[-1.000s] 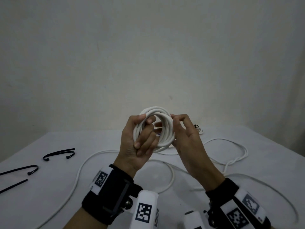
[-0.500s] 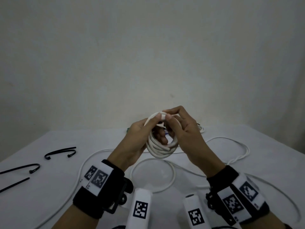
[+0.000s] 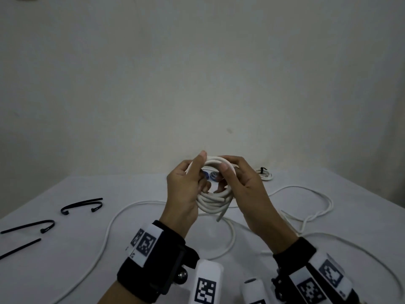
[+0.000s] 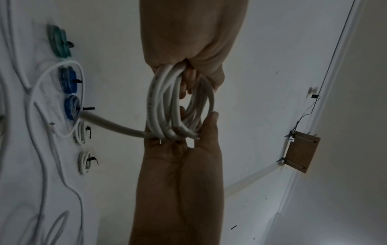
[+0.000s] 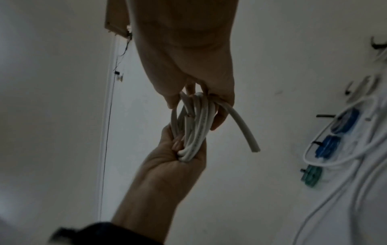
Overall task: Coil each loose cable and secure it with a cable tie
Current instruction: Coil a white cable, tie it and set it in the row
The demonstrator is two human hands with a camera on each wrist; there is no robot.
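Above the white table [image 3: 65, 260], a person's left hand [image 3: 184, 194] and right hand [image 3: 245, 189] grip opposite sides of a coiled white cable [image 3: 213, 199], fingers curled round the bunched loops, its cut end [image 3: 219, 218] poking free below. The coiling looks finished; next comes fetching one of the black cable ties [image 3: 82, 205] lying well left, which likely means one hand keeping the loops together alone

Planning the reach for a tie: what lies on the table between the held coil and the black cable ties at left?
Head view: one loose white cable crosses between the coil and cable ties.
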